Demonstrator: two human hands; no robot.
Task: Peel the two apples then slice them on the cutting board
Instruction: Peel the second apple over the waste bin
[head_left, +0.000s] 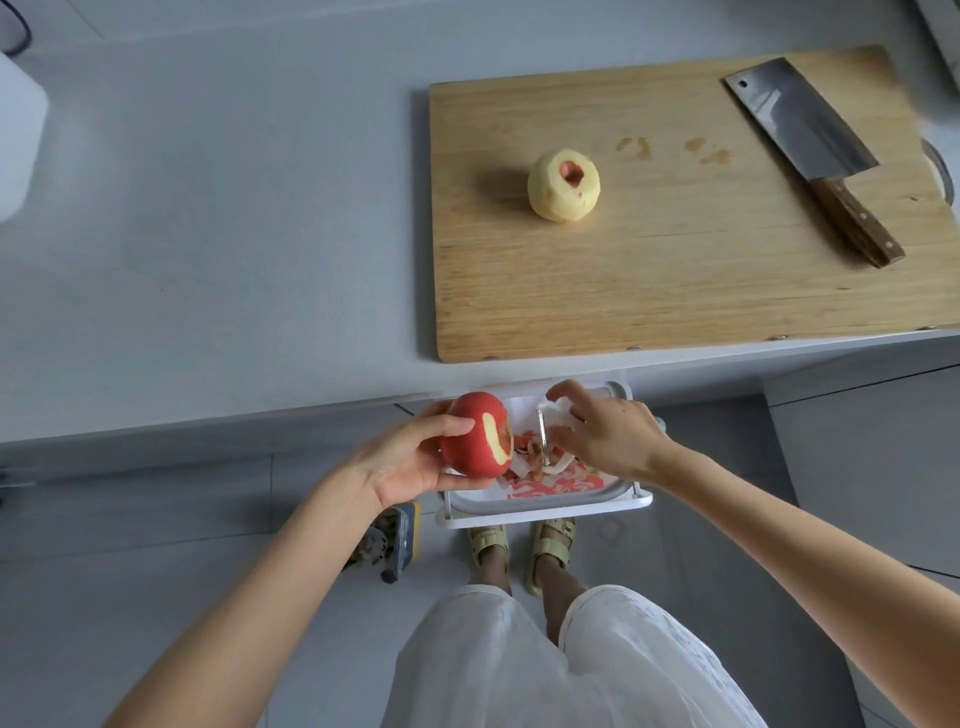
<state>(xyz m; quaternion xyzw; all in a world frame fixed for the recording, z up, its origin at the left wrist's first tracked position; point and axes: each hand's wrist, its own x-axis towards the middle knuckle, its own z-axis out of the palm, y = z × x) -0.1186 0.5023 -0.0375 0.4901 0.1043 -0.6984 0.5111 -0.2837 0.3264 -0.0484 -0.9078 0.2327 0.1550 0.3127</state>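
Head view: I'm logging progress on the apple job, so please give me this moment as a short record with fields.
peeled apple: whole, unsliced, on the board
red apple: held in the left hand, one strip peeled off
right hand: holds the peeler beside the red apple
cleaver: lies on the board's right side, no hand on it
bin: under both hands, holds peels
stage: peeling the second apple, slicing not begun

head view; wide-angle; looks steeply down; counter near, below
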